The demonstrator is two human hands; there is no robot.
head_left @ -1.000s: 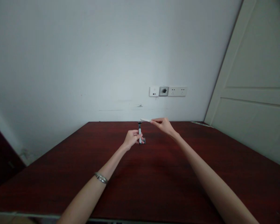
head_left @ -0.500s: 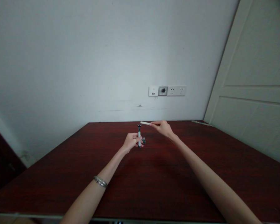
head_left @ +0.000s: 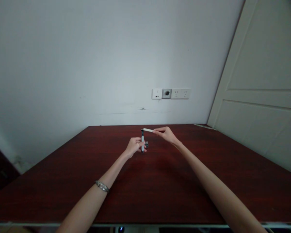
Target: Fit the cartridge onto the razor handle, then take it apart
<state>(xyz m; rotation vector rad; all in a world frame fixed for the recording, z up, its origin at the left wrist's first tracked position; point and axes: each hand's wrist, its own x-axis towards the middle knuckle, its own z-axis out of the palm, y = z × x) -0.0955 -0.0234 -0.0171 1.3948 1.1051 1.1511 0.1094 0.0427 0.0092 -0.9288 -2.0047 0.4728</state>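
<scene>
My left hand is closed around the white handle of a razor, which stands upright with its dark head at the top. From the right, my right hand pinches a slim white stick, held nearly level. The stick's far end is at the razor's head; whether they touch I cannot tell. Just behind my left fingers is a small dark box, partly hidden by them.
Both arms reach over a dark red wooden table. Its back edge meets a white wall with a row of sockets. A pale panelled door stands along the right side.
The white stick in my right hand has moved down and over to the razor's head. My left hand keeps its hold on the razor. The whole view has shifted slightly.
</scene>
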